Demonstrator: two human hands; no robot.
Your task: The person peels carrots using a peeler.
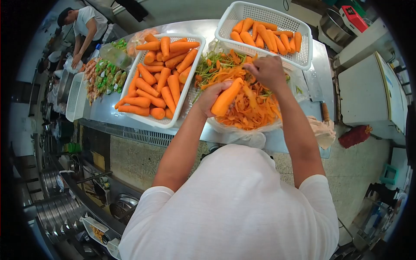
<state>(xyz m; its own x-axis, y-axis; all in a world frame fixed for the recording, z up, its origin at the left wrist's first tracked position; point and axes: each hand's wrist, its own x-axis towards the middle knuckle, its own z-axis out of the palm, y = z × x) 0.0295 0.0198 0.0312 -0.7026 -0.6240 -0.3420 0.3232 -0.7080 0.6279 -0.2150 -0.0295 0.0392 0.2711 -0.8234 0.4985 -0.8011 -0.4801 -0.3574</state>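
Note:
My left hand [211, 100] is closed around the thick end of a carrot [227, 98], tilted with one end up toward the right. My right hand [269, 72] is curled to the upper right of that carrot, apart from it. Its fingers grip what looks like a peeler, mostly hidden by the hand. Below both hands lies a heap of carrot peelings [251, 113] on clear plastic, with green stem tops [211, 60] at its far left side.
A white basket [196, 65] full of carrots stands left; another basket [307, 60] with carrots stands behind. A cleaver [313, 84] and cloth [321, 132] lie right. Wrapped green vegetables [108, 76] sit far left, near another person [89, 26] bending over the table.

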